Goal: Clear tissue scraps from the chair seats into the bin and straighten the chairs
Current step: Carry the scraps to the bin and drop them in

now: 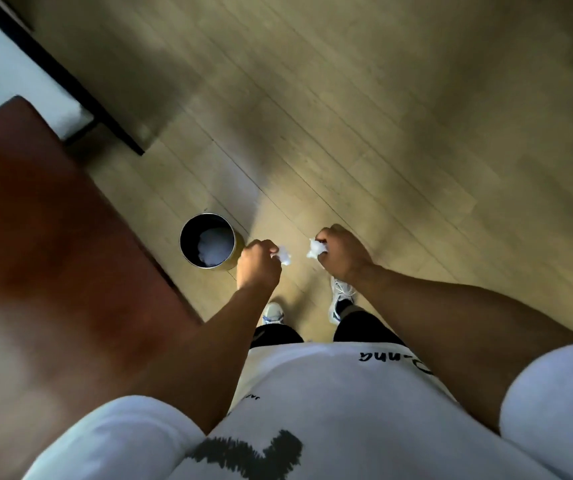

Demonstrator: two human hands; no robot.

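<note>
While I look straight down over a white printed shirt (330, 410), I see both hands held out low above the wooden floor (364, 133), each closed around its own crumpled tissue scrap. My left hand (259, 263) pinches a small white wad (283, 255) at its fingertips, and my right hand (342, 252) curls round a second wad (316, 250); the two scraps sit near each other but apart, in the gap between the hands. The bin (207, 241), a round dark can standing upright on the floor, is just to the left of my left hand, and something pale and white already lies inside it. A reddish-brown tabletop (53, 237) fills the left side, blurred. Below the hands I make out two light sneakers (340, 299) on the boards.
</note>
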